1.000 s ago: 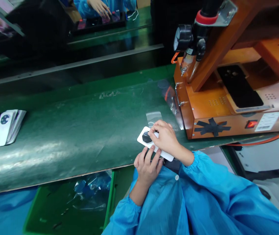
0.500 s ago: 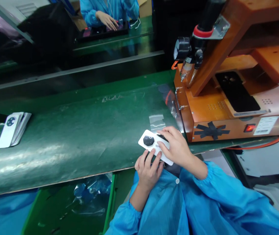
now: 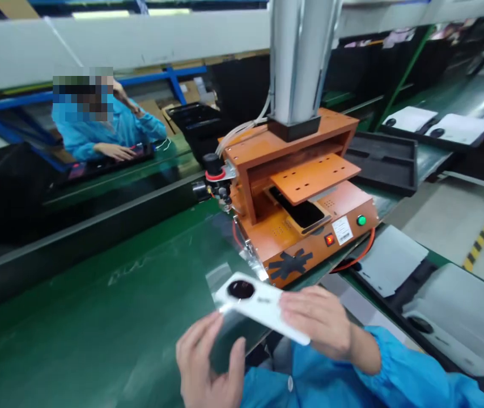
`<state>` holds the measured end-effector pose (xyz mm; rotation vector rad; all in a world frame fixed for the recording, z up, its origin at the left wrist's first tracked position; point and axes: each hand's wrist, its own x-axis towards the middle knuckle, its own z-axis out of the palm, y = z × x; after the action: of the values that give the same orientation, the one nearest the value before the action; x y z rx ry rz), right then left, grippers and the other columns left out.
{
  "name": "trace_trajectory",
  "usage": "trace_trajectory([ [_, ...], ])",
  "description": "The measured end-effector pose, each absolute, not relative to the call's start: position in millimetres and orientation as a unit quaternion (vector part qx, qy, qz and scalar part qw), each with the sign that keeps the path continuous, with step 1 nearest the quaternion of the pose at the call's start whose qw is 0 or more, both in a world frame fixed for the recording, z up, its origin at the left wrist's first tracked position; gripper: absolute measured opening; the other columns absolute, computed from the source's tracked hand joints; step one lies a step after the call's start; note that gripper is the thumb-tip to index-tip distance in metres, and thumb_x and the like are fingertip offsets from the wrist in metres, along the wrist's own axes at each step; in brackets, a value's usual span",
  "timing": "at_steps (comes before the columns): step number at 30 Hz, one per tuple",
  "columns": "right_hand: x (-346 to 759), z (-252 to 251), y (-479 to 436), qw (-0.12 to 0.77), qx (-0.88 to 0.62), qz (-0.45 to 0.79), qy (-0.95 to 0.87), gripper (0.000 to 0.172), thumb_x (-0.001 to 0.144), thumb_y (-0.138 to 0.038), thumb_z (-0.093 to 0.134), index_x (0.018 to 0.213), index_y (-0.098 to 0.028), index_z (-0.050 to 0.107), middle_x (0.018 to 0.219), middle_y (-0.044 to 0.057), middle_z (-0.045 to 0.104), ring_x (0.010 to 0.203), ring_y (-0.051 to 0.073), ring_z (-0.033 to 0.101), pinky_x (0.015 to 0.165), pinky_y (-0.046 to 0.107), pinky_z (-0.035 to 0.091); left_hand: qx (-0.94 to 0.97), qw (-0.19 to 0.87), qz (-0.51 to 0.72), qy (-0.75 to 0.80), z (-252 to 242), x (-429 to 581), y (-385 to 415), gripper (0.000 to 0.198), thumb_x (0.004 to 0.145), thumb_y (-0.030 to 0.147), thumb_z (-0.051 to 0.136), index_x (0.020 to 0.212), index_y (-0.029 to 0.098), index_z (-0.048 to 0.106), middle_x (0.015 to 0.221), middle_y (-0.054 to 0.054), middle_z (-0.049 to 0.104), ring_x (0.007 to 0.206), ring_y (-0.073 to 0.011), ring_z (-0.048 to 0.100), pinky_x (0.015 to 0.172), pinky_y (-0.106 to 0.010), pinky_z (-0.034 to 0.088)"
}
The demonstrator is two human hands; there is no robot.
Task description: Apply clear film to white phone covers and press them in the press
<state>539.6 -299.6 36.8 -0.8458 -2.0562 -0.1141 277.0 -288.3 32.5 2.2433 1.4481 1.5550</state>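
Note:
My right hand (image 3: 321, 320) grips a white phone back cover (image 3: 259, 303) with a round black camera hole at its far end, held just above the green belt (image 3: 97, 317). My left hand (image 3: 203, 362) is raised in front of it, fingers curled around a thin clear film (image 3: 225, 334) that hangs off the cover's near side. Both sleeves are blue. An orange press machine (image 3: 301, 221) stands just beyond the cover, with a black phone-shaped nest (image 3: 304, 212) under its plate.
A person in blue sits across the line at the back left (image 3: 110, 133). Black trays (image 3: 380, 156) lie right of the press. White covers (image 3: 458, 127) rest at the far right. White sheets (image 3: 390, 258) lie on the lower right bench. A steel column (image 3: 299, 56) rises from the press.
The view has swung up and to the right. The cover has come up off the belt in my right hand, and my left hand has moved from under it to its near side with the film.

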Motion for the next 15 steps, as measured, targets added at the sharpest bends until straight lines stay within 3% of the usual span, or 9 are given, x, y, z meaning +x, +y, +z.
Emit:
trace_trajectory([
  [4, 597, 46, -293, 0.440, -0.469, -0.162, -0.748, 0.062, 0.095, -0.013, 0.052, 0.153, -0.035, 0.048, 0.129, 0.008, 0.071, 0.117, 0.028, 0.070, 0.084, 0.047, 0.063, 0.659, 0.394, 0.453, 0.453, 76, 328, -235, 0.036, 0.096, 0.039, 0.062, 0.128, 0.022, 0.065, 0.113, -0.010, 0.073, 0.098, -0.0211, 0.069, 0.079, -0.032, 0.056],
  [7, 629, 49, -270, 0.421, -0.515, -0.213, -0.716, 0.055, 0.096, -0.012, 0.049, 0.144, -0.035, 0.059, 0.130, 0.007, 0.070, 0.120, 0.027, 0.068, 0.091, 0.046, 0.060, 0.558, 0.606, 0.429, 0.371, 102, 386, -188, 0.058, 0.085, 0.043, 0.072, 0.135, 0.017, 0.058, 0.118, -0.014, 0.073, 0.091, -0.0198, 0.070, 0.060, -0.024, 0.051],
  [10, 647, 47, -241, 0.389, -0.546, -0.195, -0.716, 0.042, 0.100, -0.016, 0.046, 0.129, -0.033, 0.071, 0.126, 0.006, 0.073, 0.123, 0.025, 0.067, 0.098, 0.045, 0.057, 0.462, 0.698, 0.440, 0.325, 120, 442, -153, 0.052, 0.074, 0.039, 0.080, 0.118, 0.015, 0.066, 0.113, -0.013, 0.073, 0.081, -0.0162, 0.069, 0.046, -0.018, 0.037],
  [15, 655, 53, -206, 0.352, -0.533, -0.187, -0.746, 0.038, 0.104, -0.016, 0.044, 0.130, -0.029, 0.069, 0.131, 0.006, 0.071, 0.129, 0.021, 0.063, 0.103, 0.042, 0.050, 0.390, 0.713, 0.499, 0.301, 130, 497, -121, 0.024, 0.067, 0.030, 0.075, 0.081, 0.017, 0.060, 0.070, 0.001, 0.063, 0.057, -0.0094, 0.057, 0.045, -0.018, 0.029],
])
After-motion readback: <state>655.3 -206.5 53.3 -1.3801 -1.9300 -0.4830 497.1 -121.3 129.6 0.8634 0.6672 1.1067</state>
